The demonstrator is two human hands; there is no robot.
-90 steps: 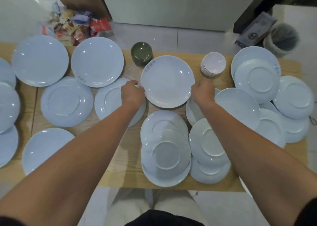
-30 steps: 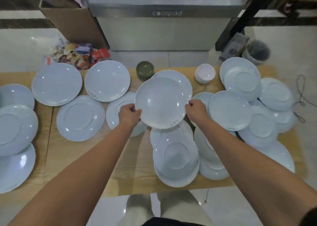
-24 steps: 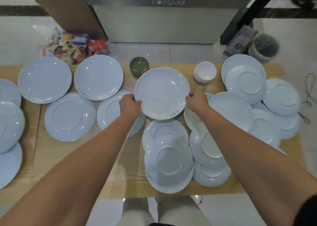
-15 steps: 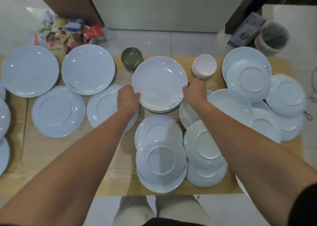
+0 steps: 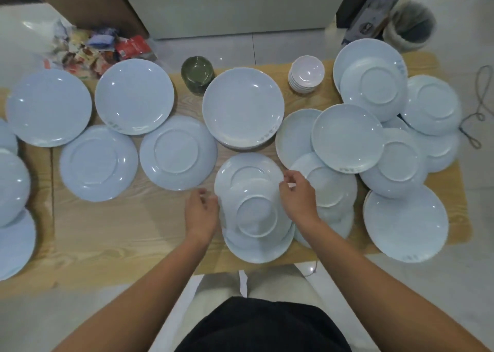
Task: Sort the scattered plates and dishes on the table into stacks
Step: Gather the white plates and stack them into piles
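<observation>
Pale blue-white plates cover the wooden table (image 5: 120,218). A short stack of upright large plates (image 5: 243,108) stands at the middle back. Near the front edge lies a small pile topped by an upside-down plate (image 5: 256,215). My left hand (image 5: 201,212) is at that plate's left rim, fingers loosely curled and just touching it. My right hand (image 5: 298,199) is on its upper right rim, fingertips curled over the edge. More upside-down and upright plates overlap in a heap (image 5: 347,137) to the right. Single large plates (image 5: 133,96) lie spread on the left.
A dark green bowl (image 5: 197,73) and a stack of small white bowls (image 5: 306,75) stand at the back edge. Snack packets (image 5: 93,49) lie on the floor beyond the table, and a bin (image 5: 411,25) at the back right. Bare wood shows front left.
Both hands lifted a large plate, set it on the plate at the middle back, let go, then pulled back to the small front pile.
</observation>
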